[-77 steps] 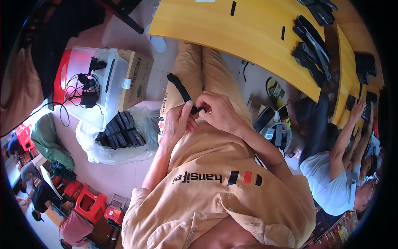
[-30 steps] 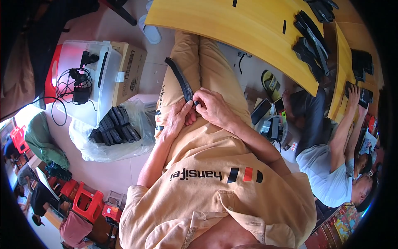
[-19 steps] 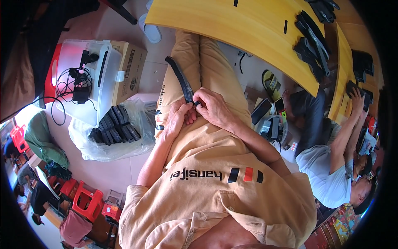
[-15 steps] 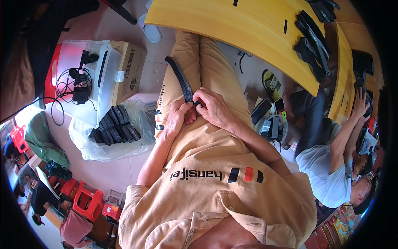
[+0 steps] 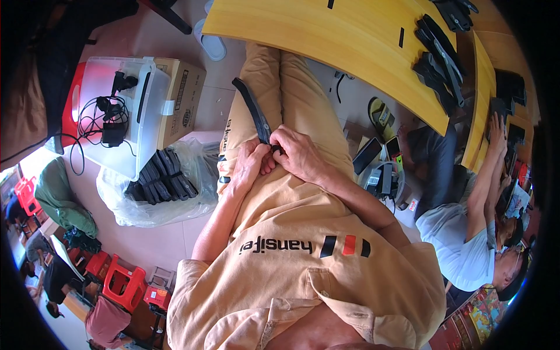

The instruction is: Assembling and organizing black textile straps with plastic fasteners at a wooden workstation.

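Black strap (image 5: 254, 109), lower end pinched in both hands (image 5: 298, 153), each curled nearly closed, the rest across tan trousers (image 5: 300, 87)

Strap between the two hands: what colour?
The strap is black, seen in the head view.

The lower end of a black strap (image 5: 252, 108) disappears among the fingers of the left hand (image 5: 251, 165) and right hand (image 5: 298, 156) at the frame's centre, its detail too small to read. A yellow table (image 5: 338, 49) runs out of the top edge and hides the ends of tan trouser legs (image 5: 298, 87). At left, a translucent bin (image 5: 153, 111) covers part of some black bundles (image 5: 163, 178). At far right, a co-worker's hands (image 5: 497, 140) partly mask a dark item (image 5: 497, 107); lower left, what the distant figures (image 5: 55, 277) handle is too small to tell.
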Demonstrator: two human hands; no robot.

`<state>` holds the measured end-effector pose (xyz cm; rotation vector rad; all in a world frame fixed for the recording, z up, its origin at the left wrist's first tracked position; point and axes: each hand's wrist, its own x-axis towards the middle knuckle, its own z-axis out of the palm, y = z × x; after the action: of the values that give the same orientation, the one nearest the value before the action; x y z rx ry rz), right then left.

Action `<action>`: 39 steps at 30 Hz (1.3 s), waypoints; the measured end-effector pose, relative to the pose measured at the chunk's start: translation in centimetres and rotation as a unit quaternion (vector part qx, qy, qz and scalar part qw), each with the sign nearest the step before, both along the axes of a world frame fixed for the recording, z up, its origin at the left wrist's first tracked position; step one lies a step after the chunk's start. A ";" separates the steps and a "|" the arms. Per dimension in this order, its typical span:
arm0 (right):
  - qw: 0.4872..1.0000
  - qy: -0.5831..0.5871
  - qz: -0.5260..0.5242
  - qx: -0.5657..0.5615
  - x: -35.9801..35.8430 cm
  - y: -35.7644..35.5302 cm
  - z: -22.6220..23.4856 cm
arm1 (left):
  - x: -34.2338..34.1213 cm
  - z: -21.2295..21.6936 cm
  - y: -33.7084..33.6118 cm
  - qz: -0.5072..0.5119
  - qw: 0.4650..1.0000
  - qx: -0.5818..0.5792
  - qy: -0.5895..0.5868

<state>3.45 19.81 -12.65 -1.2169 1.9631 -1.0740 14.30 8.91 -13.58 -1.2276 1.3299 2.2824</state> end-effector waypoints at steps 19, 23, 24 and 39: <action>0.988 0.133 0.015 0.074 1.3 0.0 -0.4 | -0.5 -1.4 0.6 -0.021 0.994 -0.094 -0.040; 0.991 0.112 -0.010 0.070 1.5 0.0 -0.7 | -0.6 -1.2 0.9 -0.007 0.994 -0.097 -0.047; 0.994 0.086 -0.021 0.065 1.5 0.0 -0.9 | -0.7 -1.2 0.9 0.005 0.994 -0.096 -0.051; 0.984 0.167 0.019 0.058 0.9 0.6 0.0 | -0.5 -0.8 0.7 -0.030 0.997 -0.075 -0.012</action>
<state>4.32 20.41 -12.62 -1.4363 2.2060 -0.7618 13.84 9.60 -14.34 -1.2370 1.5328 2.1545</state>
